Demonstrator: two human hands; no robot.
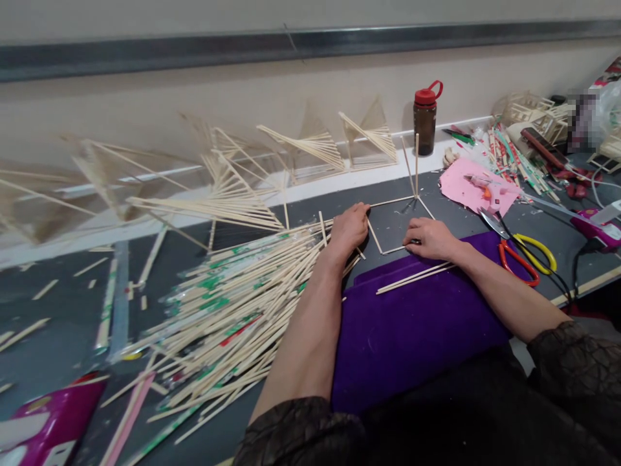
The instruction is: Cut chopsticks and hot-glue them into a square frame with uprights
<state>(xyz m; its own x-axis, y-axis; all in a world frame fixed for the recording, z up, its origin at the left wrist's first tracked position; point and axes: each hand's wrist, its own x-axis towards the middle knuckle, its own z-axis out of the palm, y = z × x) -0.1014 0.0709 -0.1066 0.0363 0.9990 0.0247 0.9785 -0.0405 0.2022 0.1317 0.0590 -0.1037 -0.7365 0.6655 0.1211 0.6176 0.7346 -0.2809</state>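
Observation:
A square frame of thin wooden sticks lies flat on the dark table, with two sticks rising from its far right corner. My left hand is at the frame's left corner, its fingers closed on the stick end there. At the near right corner, my right hand has its fingers closed round the frame. Two loose sticks rest on a folded purple cloth below my right hand. A big pile of sticks spreads left of my left forearm.
Stick structures stand along the wall, near a brown bottle with a red lid. To the right are a glue gun on pink paper and scissors. A purple tool sits at the lower left.

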